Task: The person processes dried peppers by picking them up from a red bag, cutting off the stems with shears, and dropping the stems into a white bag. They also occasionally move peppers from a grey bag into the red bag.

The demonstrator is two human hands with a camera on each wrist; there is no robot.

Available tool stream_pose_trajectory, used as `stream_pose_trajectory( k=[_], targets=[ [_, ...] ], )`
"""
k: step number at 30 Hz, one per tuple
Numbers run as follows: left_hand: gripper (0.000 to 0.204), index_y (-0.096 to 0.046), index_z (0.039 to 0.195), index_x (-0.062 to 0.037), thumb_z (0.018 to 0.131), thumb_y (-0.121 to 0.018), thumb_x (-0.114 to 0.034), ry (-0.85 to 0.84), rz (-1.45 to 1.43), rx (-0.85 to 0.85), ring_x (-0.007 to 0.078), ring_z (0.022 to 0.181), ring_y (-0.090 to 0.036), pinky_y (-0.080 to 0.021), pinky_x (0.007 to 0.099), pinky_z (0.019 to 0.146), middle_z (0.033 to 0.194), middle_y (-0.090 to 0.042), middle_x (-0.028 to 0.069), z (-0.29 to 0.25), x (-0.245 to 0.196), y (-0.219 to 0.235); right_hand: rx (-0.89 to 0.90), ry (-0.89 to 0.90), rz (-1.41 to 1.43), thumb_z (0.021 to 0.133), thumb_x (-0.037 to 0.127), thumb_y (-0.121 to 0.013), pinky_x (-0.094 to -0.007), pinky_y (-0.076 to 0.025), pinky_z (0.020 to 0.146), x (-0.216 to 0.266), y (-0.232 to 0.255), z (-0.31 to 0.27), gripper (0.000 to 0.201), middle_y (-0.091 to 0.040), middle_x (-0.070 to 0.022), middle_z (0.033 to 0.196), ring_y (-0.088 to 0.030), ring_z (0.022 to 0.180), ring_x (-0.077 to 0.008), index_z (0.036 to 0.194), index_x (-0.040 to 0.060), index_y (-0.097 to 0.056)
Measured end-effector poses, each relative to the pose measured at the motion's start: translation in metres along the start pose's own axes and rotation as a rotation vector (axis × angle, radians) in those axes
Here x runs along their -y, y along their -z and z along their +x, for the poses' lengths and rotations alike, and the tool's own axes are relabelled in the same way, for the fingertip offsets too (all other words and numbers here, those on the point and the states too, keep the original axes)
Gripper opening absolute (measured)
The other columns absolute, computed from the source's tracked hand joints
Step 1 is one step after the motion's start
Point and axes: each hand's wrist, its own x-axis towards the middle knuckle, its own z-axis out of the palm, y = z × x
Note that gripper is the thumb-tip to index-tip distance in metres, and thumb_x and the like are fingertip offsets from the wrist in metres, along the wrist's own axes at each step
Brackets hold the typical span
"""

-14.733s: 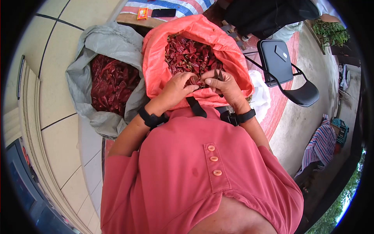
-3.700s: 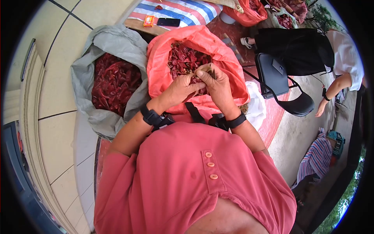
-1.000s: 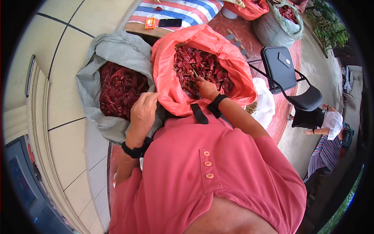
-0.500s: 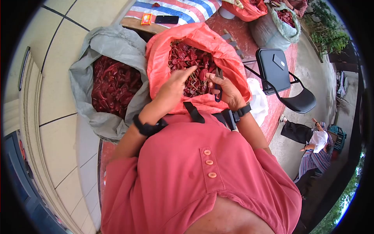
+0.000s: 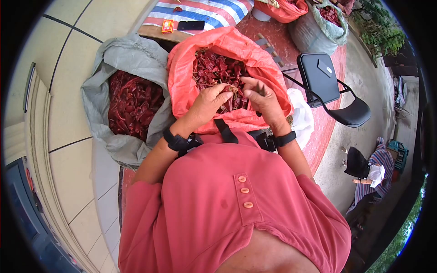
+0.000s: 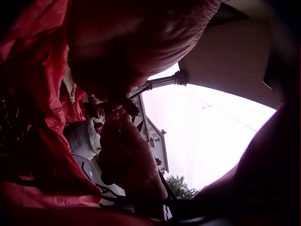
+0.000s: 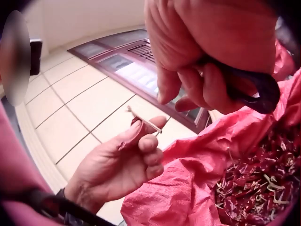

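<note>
Orange woven plastic forms the sack (image 5: 218, 45) over which we see both hands meet, just above its near rim. From the head view the chili pepper (image 5: 231, 89) between them is barely a speck, and the scissors (image 5: 260, 89) show only as a dark sliver under the right hand (image 5: 261, 98).

The right wrist view tells us more: the left hand (image 7: 120, 165) pinches a dried red chili pepper (image 7: 132, 134) between thumb and forefinger, its pale stem (image 7: 143, 120) sticking up clear of the fingertips. The right hand (image 7: 211, 56) curls round the black handle loop of the scissors (image 7: 254, 87); their blades are hidden behind the fingers, so we cannot tell how they stand.

The left wrist view is mostly dark (palm and red sack fabric crowd the lens), and the pepper cannot be made out there.

Only the head view shows the surroundings: a grey sack (image 5: 132, 59) of darker peppers touching the orange sack's left side, a black chair (image 5: 327, 86) to its right, and a phone (image 5: 190, 25) beside a small orange box (image 5: 167, 26) on a striped cloth (image 5: 214, 9), cut off at the top edge.
</note>
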Motion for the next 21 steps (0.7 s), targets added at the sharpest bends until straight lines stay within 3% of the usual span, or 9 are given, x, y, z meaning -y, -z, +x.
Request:
stream_pose_trajectory(
  k=[3, 4, 8, 11, 14, 17, 20, 21],
  targets=[
    [0.029, -0.055, 0.119, 0.0005, 0.099, -0.047, -0.020, 0.050, -0.174, 0.077, 0.0084, 0.090, -0.058, -0.047, 0.0249, 0.081, 0.100, -0.062, 0.0032, -0.001, -0.010, 0.003, 0.115, 0.327, -0.342, 0.087, 0.010, -0.066, -0.0209, -0.043, 0.069, -0.007, -0.012, 0.011, 0.031, -0.053, 0.0036, 0.090, -0.049, 0.078, -0.0063, 0.118, 0.0090, -0.064],
    [0.029, -0.055, 0.119, 0.0007, 0.100, -0.047, -0.020, 0.072, -0.247, 0.104, 0.0084, 0.089, -0.058, -0.047, 0.0248, 0.081, 0.099, -0.062, 0.0033, -0.001, -0.009, 0.006, 0.101, 0.323, -0.309, 0.085, 0.007, -0.067, -0.0252, -0.045, 0.079, -0.001, -0.017, 0.010, 0.027, -0.054, 0.0002, 0.094, -0.052, 0.085, -0.0098, 0.112, 0.0079, -0.068],
    [0.028, -0.053, 0.116, 0.0009, 0.100, -0.045, -0.020, 0.109, -0.358, 0.208, 0.0091, 0.084, -0.057, -0.048, 0.0261, 0.075, 0.093, -0.061, 0.0029, -0.001, -0.002, 0.011, 0.094, 0.413, -0.453, 0.083, 0.006, -0.068, -0.0253, -0.046, 0.077, -0.001, -0.024, 0.015, 0.027, -0.057, -0.0020, 0.092, -0.055, 0.086, -0.0116, 0.110, 0.0074, -0.068],
    [0.027, -0.053, 0.113, 0.0002, 0.102, -0.043, -0.022, 0.153, -0.187, 0.082, 0.0077, 0.078, -0.056, -0.049, 0.0281, 0.068, 0.086, -0.059, 0.0014, -0.005, -0.012, 0.005, -0.004, 0.573, -0.589, 0.083, 0.005, -0.068, -0.0250, -0.047, 0.073, -0.005, -0.031, 0.022, 0.024, -0.058, -0.0037, 0.088, -0.058, 0.084, -0.0134, 0.106, 0.0071, -0.068],
    [0.028, -0.052, 0.112, 0.0012, 0.101, -0.043, -0.022, 0.039, 0.091, 0.035, 0.0160, 0.074, -0.061, -0.049, 0.0332, 0.065, 0.082, -0.062, 0.0075, -0.004, -0.006, 0.004, -0.127, 0.701, -0.742, 0.083, 0.005, -0.067, -0.0254, -0.048, 0.066, 0.006, -0.048, 0.014, 0.013, -0.059, -0.0054, 0.085, -0.060, 0.077, -0.0157, 0.095, 0.0056, -0.066],
    [0.024, -0.052, 0.109, 0.0016, 0.099, -0.046, -0.020, -0.164, 0.338, -0.001, 0.0301, 0.077, -0.063, -0.049, 0.0382, 0.067, 0.081, -0.062, 0.0156, -0.006, -0.017, 0.008, -0.159, 0.676, -0.957, 0.085, 0.007, -0.066, -0.0260, -0.047, 0.060, 0.008, -0.049, 0.011, 0.007, -0.057, -0.0024, 0.083, -0.058, 0.072, -0.0143, 0.091, 0.0045, -0.063],
    [0.022, -0.053, 0.107, 0.0017, 0.097, -0.048, -0.018, -0.190, 0.444, 0.075, 0.0387, 0.086, -0.061, -0.049, 0.0413, 0.071, 0.089, -0.061, 0.0211, -0.006, -0.013, 0.015, -0.031, 0.465, -0.342, 0.091, 0.013, -0.061, -0.0249, -0.040, 0.050, -0.009, -0.045, 0.024, 0.009, -0.054, 0.0017, 0.074, -0.049, 0.057, -0.0100, 0.087, 0.0048, -0.060],
    [0.022, -0.053, 0.107, 0.0015, 0.096, -0.049, -0.017, -0.227, 0.428, 0.117, 0.0382, 0.087, -0.061, -0.049, 0.0412, 0.071, 0.090, -0.061, 0.0210, -0.006, -0.010, 0.014, 0.028, 0.266, -0.198, 0.092, 0.015, -0.060, -0.0240, -0.037, 0.048, -0.008, -0.038, 0.027, 0.011, -0.053, 0.0027, 0.071, -0.045, 0.053, -0.0085, 0.087, 0.0056, -0.060]
  ],
)
